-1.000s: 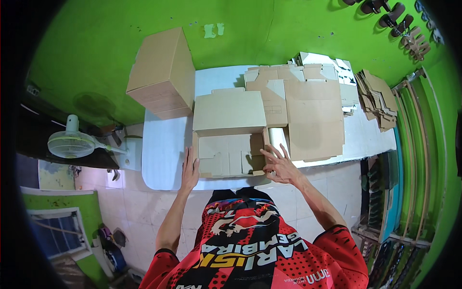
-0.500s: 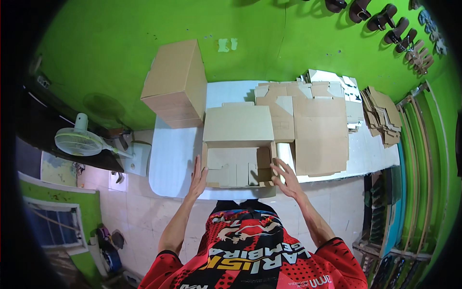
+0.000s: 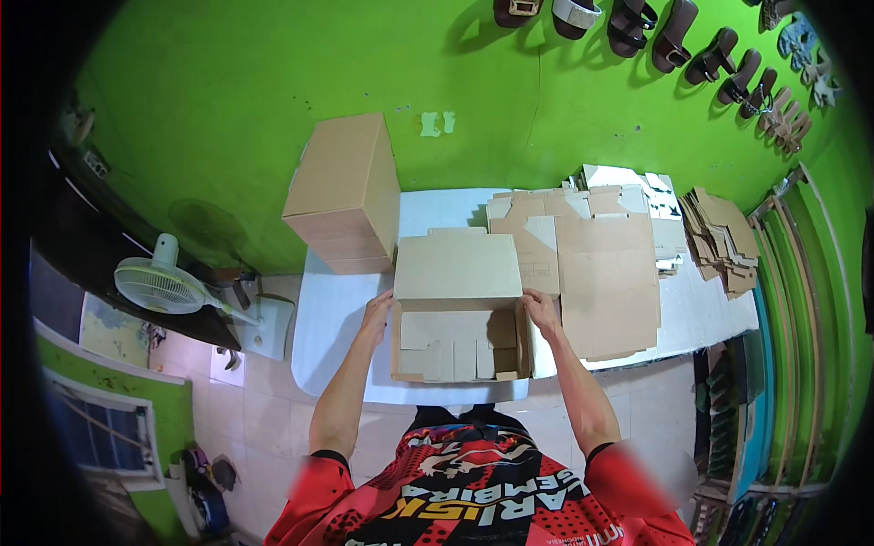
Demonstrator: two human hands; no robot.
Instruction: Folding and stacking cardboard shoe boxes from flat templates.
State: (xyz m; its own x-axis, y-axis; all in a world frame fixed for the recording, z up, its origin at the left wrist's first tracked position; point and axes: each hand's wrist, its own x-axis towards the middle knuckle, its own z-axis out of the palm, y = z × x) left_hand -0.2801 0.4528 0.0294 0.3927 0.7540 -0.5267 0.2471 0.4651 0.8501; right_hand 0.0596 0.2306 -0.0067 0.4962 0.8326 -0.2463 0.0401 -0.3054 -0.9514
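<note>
— What's in the open box [image 3: 460,332] at the middle of the frame?
— Nothing but its own folded flaps; the lid stands up at the back.
— And the hands?
— The left hand [image 3: 375,312] grips the left wall, the right hand [image 3: 541,312] grips the right wall.
— Other boxes?
— A closed box [image 3: 346,193] sits upper left on the white worktop [image 3: 337,314]; flat cardboard sheets [image 3: 605,273] lie to the right.

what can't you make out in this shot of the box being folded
Head view:
- Box floor: partly hidden by its near wall.
- Left hand and right hand fingertips: hidden behind the box's side walls.
- Stack of flat cardboard: sheet count too small to tell.
- Sandals on the wall: cut off by the top edge.
</note>
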